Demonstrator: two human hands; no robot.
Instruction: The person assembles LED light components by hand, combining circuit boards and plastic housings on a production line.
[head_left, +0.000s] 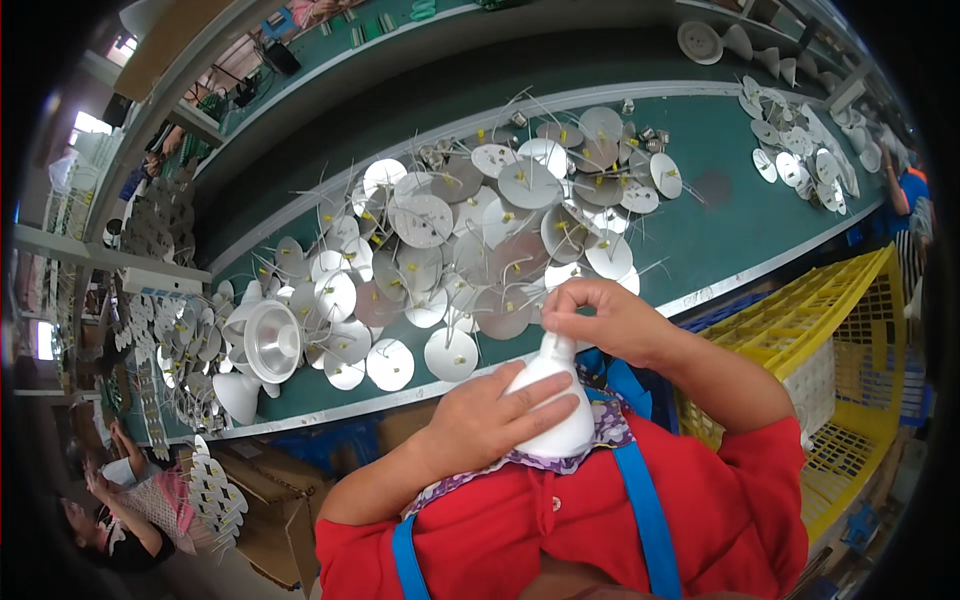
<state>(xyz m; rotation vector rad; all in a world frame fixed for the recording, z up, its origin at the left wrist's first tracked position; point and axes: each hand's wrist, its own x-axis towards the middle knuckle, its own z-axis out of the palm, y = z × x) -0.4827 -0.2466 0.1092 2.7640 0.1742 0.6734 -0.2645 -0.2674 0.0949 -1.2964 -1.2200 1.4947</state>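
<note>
A white bulb-shaped lamp housing [566,434] is tilted against my front, its narrow neck pointing up and away from me. The fingers of my left hand [482,420] wrap round its wide body. At the neck, my right hand [608,322] has thumb and forefinger pinched together; what lies between them is too small to make out. Just beyond both hands spreads a heap of round, silvery lamp discs [450,355] with thin white wires and small yellow parts. Several metal screw caps [648,140] lie at the heap's far side.
White lamp cups [272,342] stand at the left of the green bench [712,245]. More discs [800,150] are piled at the far right. A yellow plastic crate [850,400] is close to my right elbow, a cardboard box [270,500] at lower left. Other people work further off.
</note>
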